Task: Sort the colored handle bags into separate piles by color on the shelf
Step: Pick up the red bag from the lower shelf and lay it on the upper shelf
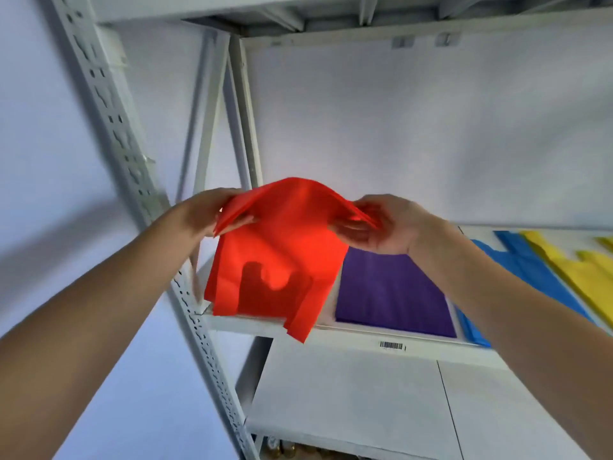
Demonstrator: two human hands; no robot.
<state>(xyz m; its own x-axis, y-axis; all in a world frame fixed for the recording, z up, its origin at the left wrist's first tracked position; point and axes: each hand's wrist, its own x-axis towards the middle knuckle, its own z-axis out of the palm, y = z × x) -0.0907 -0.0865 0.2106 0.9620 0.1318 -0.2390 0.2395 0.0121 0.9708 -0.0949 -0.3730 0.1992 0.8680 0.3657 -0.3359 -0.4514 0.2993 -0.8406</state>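
While both hands pinch its upper edge, left hand [212, 210] at one corner and right hand [381, 224] at the other, the red bag [282, 254] hangs limp and matte above the white metal shelf [348, 340], handles down. Right of it lie flat purple [391, 290], blue [527, 267] and yellow bags [570, 263].

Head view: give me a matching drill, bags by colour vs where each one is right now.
Things:
1. red bag
2. purple bag
3. blue bags
4. yellow bags

Places:
A. farthest right on the shelf
B. flat on the shelf, just right of the held bag
C. held up by the left hand and right hand
D. on the shelf between the purple and yellow ones

Pairs: 1-C, 2-B, 3-D, 4-A
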